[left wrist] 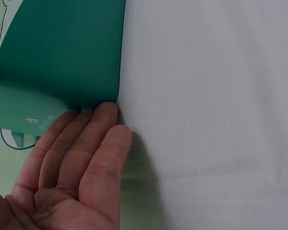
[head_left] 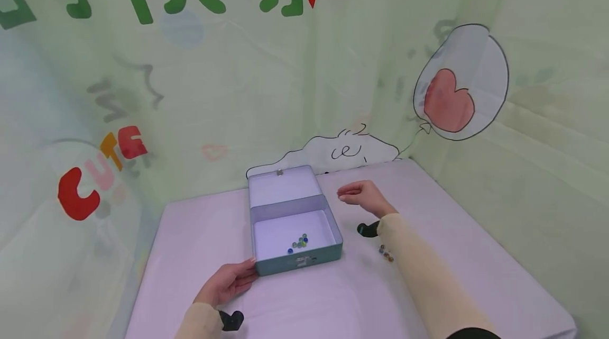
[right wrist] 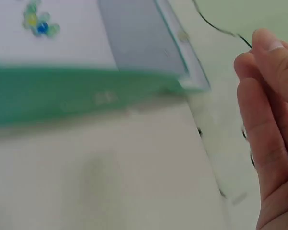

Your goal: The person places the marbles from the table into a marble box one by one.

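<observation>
A shallow green metal box (head_left: 297, 207) stands on the table with its lid folded back. Several glass marbles (head_left: 300, 243) lie inside, towards the front. My left hand (head_left: 230, 282) touches the box's front left corner. In the left wrist view its fingers (left wrist: 93, 148) are fairly straight, their tips against the green side. My right hand (head_left: 363, 196) is raised in the air to the right of the box, apart from it. Its thumb and fingertips (right wrist: 266, 40) are close together; whether anything sits between them is hidden. Several more marbles (head_left: 386, 254) lie on the table below the right forearm.
Pale cloth covers the table (head_left: 190, 238). Printed curtains (head_left: 285, 80) hang behind it and at both sides. Black wrist mounts (head_left: 231, 321) stick out beside both hands, and the right sleeve (head_left: 428, 270) passes close to the loose marbles.
</observation>
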A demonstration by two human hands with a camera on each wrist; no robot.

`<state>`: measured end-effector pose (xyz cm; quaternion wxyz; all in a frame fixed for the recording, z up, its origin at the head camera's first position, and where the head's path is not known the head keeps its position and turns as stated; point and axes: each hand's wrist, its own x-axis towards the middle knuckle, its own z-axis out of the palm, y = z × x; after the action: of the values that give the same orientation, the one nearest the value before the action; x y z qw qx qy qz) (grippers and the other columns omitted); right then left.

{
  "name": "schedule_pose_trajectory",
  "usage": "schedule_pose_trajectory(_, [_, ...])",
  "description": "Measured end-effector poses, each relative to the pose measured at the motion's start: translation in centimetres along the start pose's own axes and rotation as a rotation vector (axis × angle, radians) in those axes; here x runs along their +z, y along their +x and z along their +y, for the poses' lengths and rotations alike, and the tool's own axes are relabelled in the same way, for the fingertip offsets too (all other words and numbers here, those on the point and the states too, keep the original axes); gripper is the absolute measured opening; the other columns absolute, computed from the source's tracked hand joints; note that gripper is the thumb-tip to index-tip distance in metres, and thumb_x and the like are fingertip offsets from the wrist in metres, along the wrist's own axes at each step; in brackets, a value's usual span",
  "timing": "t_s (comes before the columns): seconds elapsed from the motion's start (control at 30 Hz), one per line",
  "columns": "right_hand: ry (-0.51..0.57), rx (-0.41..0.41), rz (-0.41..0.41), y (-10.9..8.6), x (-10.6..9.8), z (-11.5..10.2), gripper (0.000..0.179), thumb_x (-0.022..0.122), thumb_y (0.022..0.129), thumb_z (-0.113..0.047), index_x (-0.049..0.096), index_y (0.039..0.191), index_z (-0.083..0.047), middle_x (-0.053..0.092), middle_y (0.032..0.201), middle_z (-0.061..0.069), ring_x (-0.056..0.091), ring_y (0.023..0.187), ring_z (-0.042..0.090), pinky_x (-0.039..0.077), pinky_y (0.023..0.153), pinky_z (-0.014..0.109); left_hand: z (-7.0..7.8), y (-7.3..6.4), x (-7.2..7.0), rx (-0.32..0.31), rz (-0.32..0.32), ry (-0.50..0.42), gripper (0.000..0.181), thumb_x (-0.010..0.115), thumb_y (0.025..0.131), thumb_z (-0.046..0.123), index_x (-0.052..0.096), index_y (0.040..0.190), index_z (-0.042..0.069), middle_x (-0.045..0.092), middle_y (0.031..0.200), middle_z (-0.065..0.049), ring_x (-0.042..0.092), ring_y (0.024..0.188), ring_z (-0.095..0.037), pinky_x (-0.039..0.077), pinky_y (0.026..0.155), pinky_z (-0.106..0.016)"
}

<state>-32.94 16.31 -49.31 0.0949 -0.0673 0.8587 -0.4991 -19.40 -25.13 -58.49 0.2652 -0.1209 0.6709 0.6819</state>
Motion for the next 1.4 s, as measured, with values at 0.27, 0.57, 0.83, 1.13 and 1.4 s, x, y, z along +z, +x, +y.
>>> schedule_pose_trajectory(0.27, [-0.002,0.038,0.100,-4.3,-7.8,3.3,0.048,0.072,0.097,-0.033,0.065,0.135,-0.004,0.070,0.132,0.017,0.071,0.116,0.023,0.055,0.108,0.047,-0.4,-0.2,0.0,0.005,-0.001,0.015,0.066,0.065,0.101,0.033,0.049,0.139,-0.018,0.056,0.141,-0.034,0.059,0.132,-0.042,0.046,0.114,-0.057])
schedule_pose_trajectory(0.57, [0.012,0.079,0.086,-6.0,-6.4,7.1,0.043,0.071,0.097,-0.027,0.066,0.131,0.000,0.073,0.126,0.017,0.070,0.118,0.034,0.060,0.100,0.038,-0.2,-0.6,0.3,-0.015,0.000,0.007,0.069,0.067,0.099,0.036,0.049,0.140,-0.017,0.057,0.141,-0.032,0.062,0.129,-0.039,0.050,0.111,-0.052])
schedule_pose_trajectory(0.83, [0.059,0.166,0.086,-8.7,-3.1,12.7,0.039,0.080,0.090,-0.023,0.073,0.121,0.000,0.078,0.113,0.012,0.075,0.098,0.012,0.060,0.086,0.019,0.4,-1.2,0.6,-0.012,0.001,0.004,0.065,0.063,0.102,0.033,0.048,0.140,-0.017,0.054,0.142,-0.033,0.058,0.133,-0.042,0.048,0.113,-0.052])
schedule_pose_trajectory(1.13, [0.026,0.191,0.098,-9.9,-2.0,14.5,0.039,0.082,0.088,-0.024,0.074,0.118,-0.001,0.078,0.113,0.010,0.073,0.105,0.017,0.059,0.093,0.025,0.6,-1.3,0.6,-0.025,0.002,-0.006,0.065,0.063,0.102,0.032,0.048,0.140,-0.017,0.053,0.143,-0.033,0.057,0.134,-0.042,0.047,0.114,-0.053])
schedule_pose_trajectory(1.4, [0.021,0.172,0.096,-10.1,-1.8,14.5,0.037,0.082,0.087,-0.021,0.074,0.118,-0.001,0.078,0.112,0.012,0.075,0.098,0.017,0.062,0.091,0.029,0.5,-1.2,0.6,-0.032,0.016,-0.019,0.063,0.064,0.102,0.032,0.050,0.139,-0.016,0.056,0.142,-0.033,0.059,0.132,-0.041,0.047,0.114,-0.054])
